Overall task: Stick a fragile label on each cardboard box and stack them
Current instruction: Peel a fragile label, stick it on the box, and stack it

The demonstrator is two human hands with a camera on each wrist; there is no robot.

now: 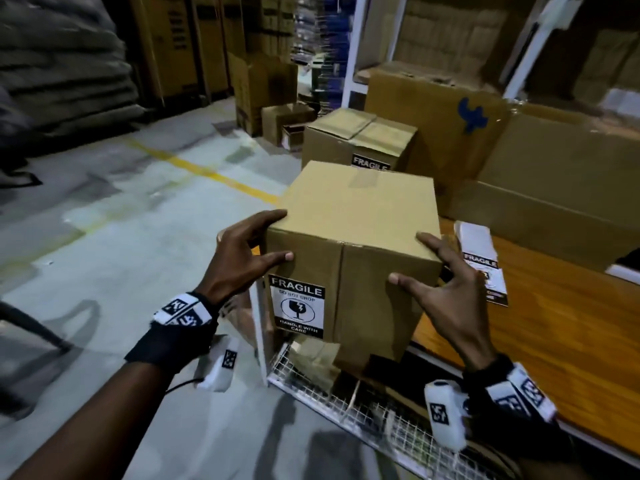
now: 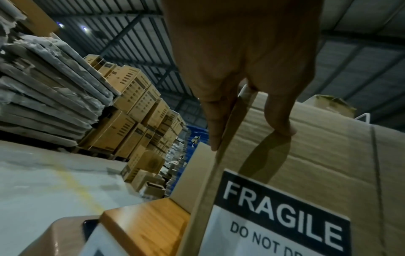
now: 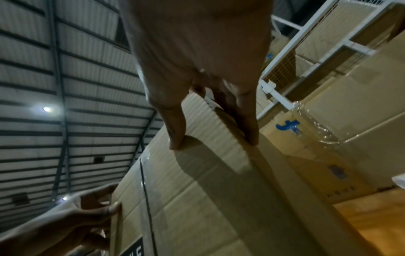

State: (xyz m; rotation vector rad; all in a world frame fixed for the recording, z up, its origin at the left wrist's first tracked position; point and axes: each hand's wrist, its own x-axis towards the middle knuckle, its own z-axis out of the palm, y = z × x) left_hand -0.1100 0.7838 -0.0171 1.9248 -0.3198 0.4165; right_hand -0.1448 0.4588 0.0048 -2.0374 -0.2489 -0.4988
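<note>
A brown cardboard box [image 1: 360,209] with a black-and-white fragile label [image 1: 297,306] low on its near face sits between my hands at the left end of the wooden table [image 1: 561,341]. My left hand [image 1: 282,235] grips its upper left corner, thumb on the near face, fingers over the edge. My right hand [image 1: 419,261] grips the upper right corner the same way. The left wrist view shows the label [image 2: 280,216] close up under my fingers [image 2: 213,138]. In the right wrist view my fingers [image 3: 175,138] straddle the box edge [image 3: 219,199]. I cannot tell whether the box's bottom touches the table.
A second labelled box [image 1: 360,140] stands just behind the held one. Spare fragile labels [image 1: 481,261] lie on the table to the right. Large cartons [image 1: 554,174] line the back right. A white wire rack [image 1: 381,410] sits below the table; grey floor [image 1: 138,237] lies left.
</note>
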